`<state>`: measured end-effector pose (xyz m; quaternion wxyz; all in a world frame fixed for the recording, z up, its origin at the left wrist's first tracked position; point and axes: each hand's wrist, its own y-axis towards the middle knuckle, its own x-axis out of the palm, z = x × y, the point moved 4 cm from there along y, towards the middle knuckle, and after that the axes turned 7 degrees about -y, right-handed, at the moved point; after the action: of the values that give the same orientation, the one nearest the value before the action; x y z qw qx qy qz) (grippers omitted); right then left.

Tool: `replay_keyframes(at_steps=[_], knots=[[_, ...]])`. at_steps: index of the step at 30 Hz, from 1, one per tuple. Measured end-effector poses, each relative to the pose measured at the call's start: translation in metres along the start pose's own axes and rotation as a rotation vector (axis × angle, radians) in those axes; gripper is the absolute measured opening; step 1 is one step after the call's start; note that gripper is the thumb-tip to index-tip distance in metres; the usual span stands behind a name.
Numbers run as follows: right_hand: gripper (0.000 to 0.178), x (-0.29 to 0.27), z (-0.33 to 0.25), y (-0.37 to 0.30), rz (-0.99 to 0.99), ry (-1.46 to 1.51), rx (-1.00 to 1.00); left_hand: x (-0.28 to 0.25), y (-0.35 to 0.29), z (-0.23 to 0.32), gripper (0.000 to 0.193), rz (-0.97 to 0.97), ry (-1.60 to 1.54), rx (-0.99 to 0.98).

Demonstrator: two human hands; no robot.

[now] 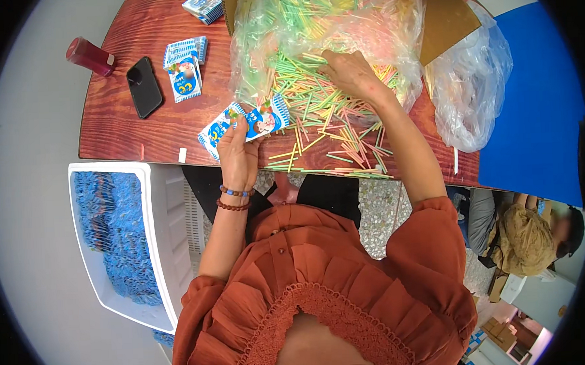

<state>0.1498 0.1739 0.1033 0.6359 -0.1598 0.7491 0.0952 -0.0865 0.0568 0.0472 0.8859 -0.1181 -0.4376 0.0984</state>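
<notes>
My left hand [237,152] is closed on small blue-and-white packets [267,116], fanned over the near edge of the table with the thumb on top. My right hand [352,74] reaches into a big heap of thin pastel sticks [308,94], green, yellow and pink. Its fingers are pinched together at a few pale yellow sticks [312,56]. The heap spills out of a clear plastic bag [251,60] toward the table's front edge, where loose sticks [353,144] lie scattered.
More packets [185,76] and a packet stack [203,6] lie at the left, near a black phone [145,87] and a red bottle [91,56]. A cardboard box [449,22] surrounds the bag. Below left stands a white foam box [161,240] filled with blue packets. Crumpled plastic [469,90] lies at right.
</notes>
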Motion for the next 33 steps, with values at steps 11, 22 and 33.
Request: replay_keyframes(at_steps=[11,22,33], knots=[[0.024,-0.014,0.039,-0.026,0.253,1.439,0.189,0.042,0.019,-0.032,0.019,-0.126,-0.038,-0.048],[0.025,-0.033,0.024,-0.025,0.583,1.834,0.062,0.08,0.042,-0.067,0.021,-0.124,-0.022,-0.054],[0.026,-0.053,-0.003,-0.049,0.84,1.643,0.09,0.108,0.038,-0.073,0.02,-0.109,-0.039,-0.003]])
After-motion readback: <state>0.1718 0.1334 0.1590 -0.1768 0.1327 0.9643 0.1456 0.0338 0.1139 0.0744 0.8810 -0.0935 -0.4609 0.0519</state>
